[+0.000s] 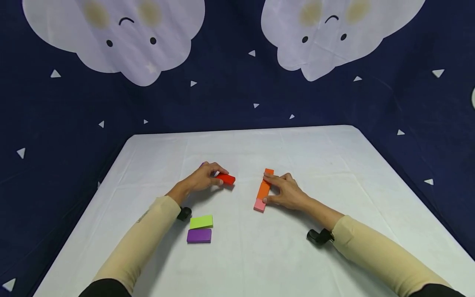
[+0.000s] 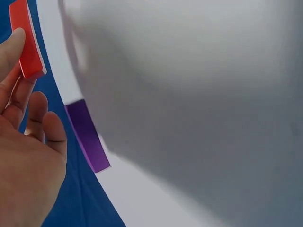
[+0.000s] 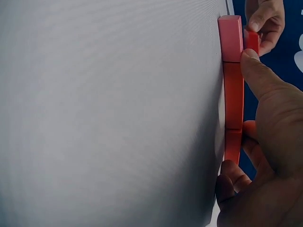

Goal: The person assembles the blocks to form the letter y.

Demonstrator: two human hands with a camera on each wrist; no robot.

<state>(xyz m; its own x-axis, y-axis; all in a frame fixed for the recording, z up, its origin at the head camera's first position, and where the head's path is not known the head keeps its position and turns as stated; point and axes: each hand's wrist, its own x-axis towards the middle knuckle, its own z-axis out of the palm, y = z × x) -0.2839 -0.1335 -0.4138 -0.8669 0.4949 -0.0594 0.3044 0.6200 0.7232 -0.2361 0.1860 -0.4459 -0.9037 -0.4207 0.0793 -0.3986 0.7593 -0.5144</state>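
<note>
Pinches a red block (image 1: 229,180) in the left hand (image 1: 202,179), at the white table (image 1: 245,255). Holds an orange block (image 1: 263,191) in the right hand (image 1: 289,192), with a pink block (image 1: 259,206) touching its near end. Has a lime block (image 1: 201,221) lying to the near left, just beyond a purple block (image 1: 199,235). Wears cream sleeves (image 1: 375,249). Faces a navy backdrop (image 1: 226,97).

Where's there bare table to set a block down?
Free: the table between the red block and the orange-pink row; right of the green block and purple block; the far strip before the backdrop. Crowded: around the left hand, near another purple block, and along the row at the right hand.
</note>
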